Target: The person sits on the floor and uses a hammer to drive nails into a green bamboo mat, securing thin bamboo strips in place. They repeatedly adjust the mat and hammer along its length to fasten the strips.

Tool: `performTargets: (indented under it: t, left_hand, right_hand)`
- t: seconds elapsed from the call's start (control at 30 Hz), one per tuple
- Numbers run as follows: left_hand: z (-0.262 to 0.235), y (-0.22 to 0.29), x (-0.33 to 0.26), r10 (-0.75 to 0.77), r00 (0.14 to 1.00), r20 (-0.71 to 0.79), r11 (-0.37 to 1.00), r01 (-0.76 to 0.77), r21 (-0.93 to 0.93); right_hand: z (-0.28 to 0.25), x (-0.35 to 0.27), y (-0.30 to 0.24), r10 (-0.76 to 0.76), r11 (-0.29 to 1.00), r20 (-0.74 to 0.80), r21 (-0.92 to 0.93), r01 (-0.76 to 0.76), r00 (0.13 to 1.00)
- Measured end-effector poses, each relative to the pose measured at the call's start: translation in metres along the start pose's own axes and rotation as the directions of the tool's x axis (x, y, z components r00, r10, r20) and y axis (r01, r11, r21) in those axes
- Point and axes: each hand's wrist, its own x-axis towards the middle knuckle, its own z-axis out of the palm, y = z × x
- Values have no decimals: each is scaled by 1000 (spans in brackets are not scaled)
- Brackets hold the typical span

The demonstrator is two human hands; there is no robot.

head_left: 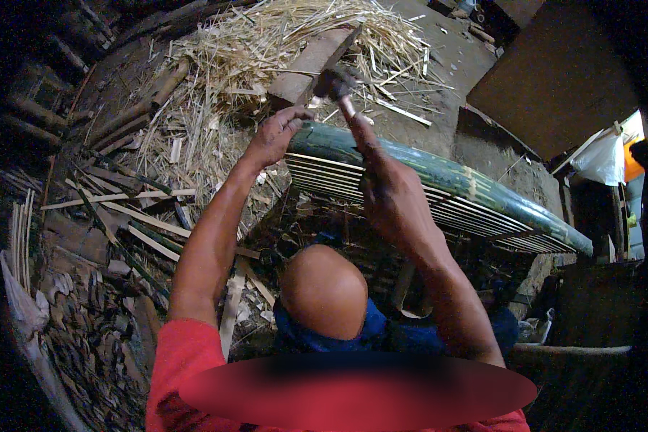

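Note:
A thick green bamboo pole (439, 171) slants from the middle toward the right, with a row of thin pale slats (338, 176) along its near side. My right hand (396, 198) is closed round the handle of a hammer (335, 85), whose dark head is raised beyond the pole's left end. At that end my left hand (272, 138) has its fingers bent and drawn together, touching or very close to the bamboo. Whatever small thing those fingers may pinch is hidden. A wooden block (313, 66) lies just beyond the left hand and the hammer head.
A heap of pale bamboo shavings (252, 43) covers the ground ahead. Loose strips (147, 223) and dark scraps (86, 338) are scattered at the left. My bent knee (324, 291) is below the pole. A large brown panel (547, 79) and a white bag (601, 162) are at the right.

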Motion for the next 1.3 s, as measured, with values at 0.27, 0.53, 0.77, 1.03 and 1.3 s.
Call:
performTargets:
  t: [0.27, 0.53, 0.77, 1.03, 1.3]
  left_hand:
    - [21, -19, 1, 38, 985, -168, 993, -19, 116]
    - [21, -12, 4, 98, 974, -205, 988, -70, 136]
    - [20, -9, -4, 17, 986, -164, 995, -1, 99]
    - [27, -42, 5, 81, 974, -211, 985, -46, 165]
    - [66, 71, 34, 308, 940, 149, 658, -323, 680]
  right_hand:
    - [0, 3, -10, 97, 995, 70, -21, -95, 993]
    - [8, 7, -11, 100, 995, 135, -41, -95, 986]
    - [12, 1, -7, 161, 985, 164, -94, -147, 973]
    - [7, 17, 0, 142, 968, 120, -224, -112, 983]
    - [-24, -120, 142, 313, 930, -494, -16, -368, 811]
